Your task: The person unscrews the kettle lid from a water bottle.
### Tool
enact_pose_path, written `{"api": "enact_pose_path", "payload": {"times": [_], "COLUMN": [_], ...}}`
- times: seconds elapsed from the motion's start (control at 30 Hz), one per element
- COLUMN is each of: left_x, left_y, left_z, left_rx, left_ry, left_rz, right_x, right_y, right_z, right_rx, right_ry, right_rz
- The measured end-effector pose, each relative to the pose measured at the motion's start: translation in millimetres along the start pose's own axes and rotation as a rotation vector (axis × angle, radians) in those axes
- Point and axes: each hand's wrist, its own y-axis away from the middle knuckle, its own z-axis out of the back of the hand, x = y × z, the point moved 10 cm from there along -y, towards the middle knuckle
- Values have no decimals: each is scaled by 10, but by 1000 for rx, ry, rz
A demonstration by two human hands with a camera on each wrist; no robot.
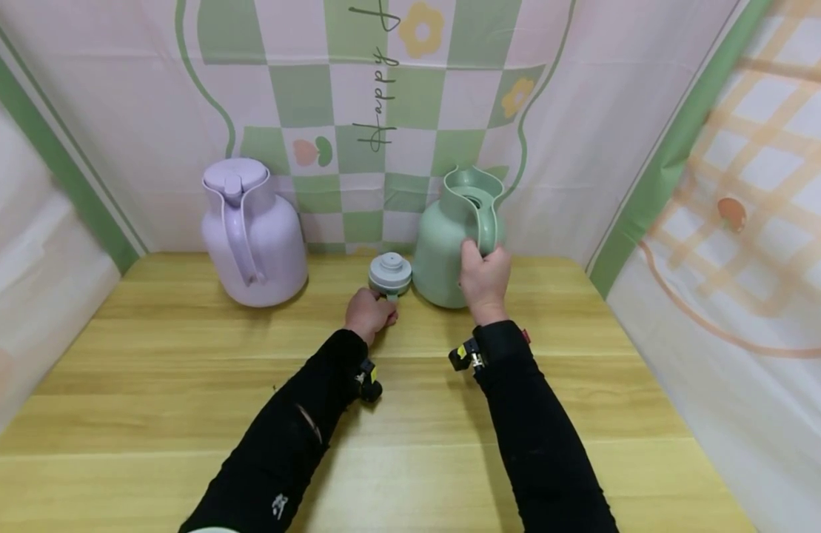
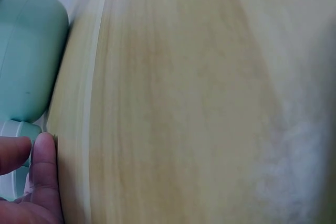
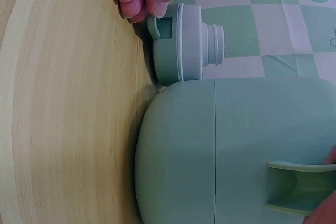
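Observation:
A green thermos jug (image 1: 440,255) stands upright on the table, its mouth uncovered. My right hand (image 1: 486,281) grips the jug's handle (image 3: 302,187). Just left of the jug, a round lid (image 1: 391,273) lies upside down, with its pale threaded neck (image 3: 214,44) pointing up. The thumb and fingers of my left hand (image 1: 369,314) pinch the small green tab (image 3: 153,27) at the lid's near side. In the left wrist view, the lid is partly hidden behind that hand.
A purple thermos jug (image 1: 263,244) with its lid on stands at the back left of the wooden table (image 1: 410,414). Behind the jugs hangs a checked cloth (image 1: 360,159), and more cloth hangs on both sides.

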Motion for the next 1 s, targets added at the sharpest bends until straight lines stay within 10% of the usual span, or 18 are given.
{"api": "enact_pose_path", "payload": {"times": [1.0], "left_x": [0], "left_y": [55], "left_z": [9], "left_rx": [14], "left_ry": [-4], "left_rz": [35], "right_x": [-24], "right_y": [4], "right_z": [-20], "right_rx": [40], "right_ry": [-8], "right_rz": [-47]}}
